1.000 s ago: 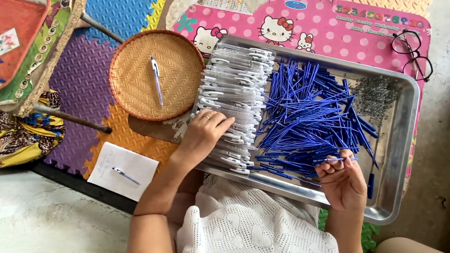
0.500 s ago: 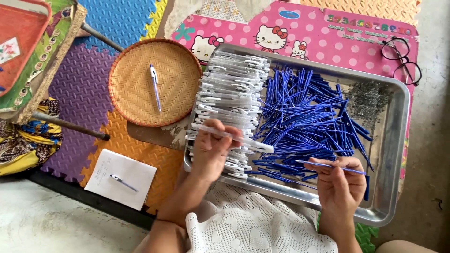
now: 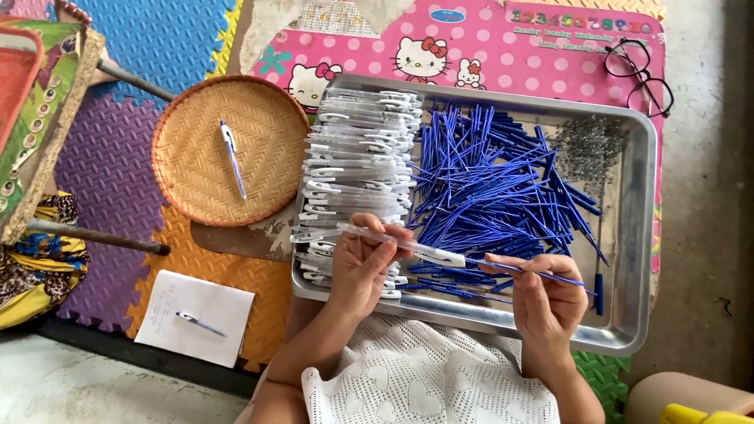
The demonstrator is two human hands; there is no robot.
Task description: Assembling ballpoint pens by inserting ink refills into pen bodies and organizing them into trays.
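Note:
My left hand (image 3: 363, 265) holds a clear pen barrel (image 3: 397, 243) with a white clip end, raised above the near edge of a metal tray (image 3: 632, 235). My right hand (image 3: 547, 296) pinches a thin blue refill (image 3: 542, 274) whose tip meets the barrel's end. In the tray lie a stack of clear barrels (image 3: 357, 165) on the left, a heap of blue refills (image 3: 495, 188) in the middle and a pile of small metal springs (image 3: 587, 145) at the far right.
A round woven basket (image 3: 188, 180) left of the tray holds one finished pen (image 3: 233, 159). A white paper (image 3: 195, 318) with another pen lies on the foam mats. Eyeglasses (image 3: 640, 74) rest at the top right. A frame with metal legs stands at left.
My left hand has lifted a clear barrel off the stack. My right hand brought a blue refill up to the barrel's end.

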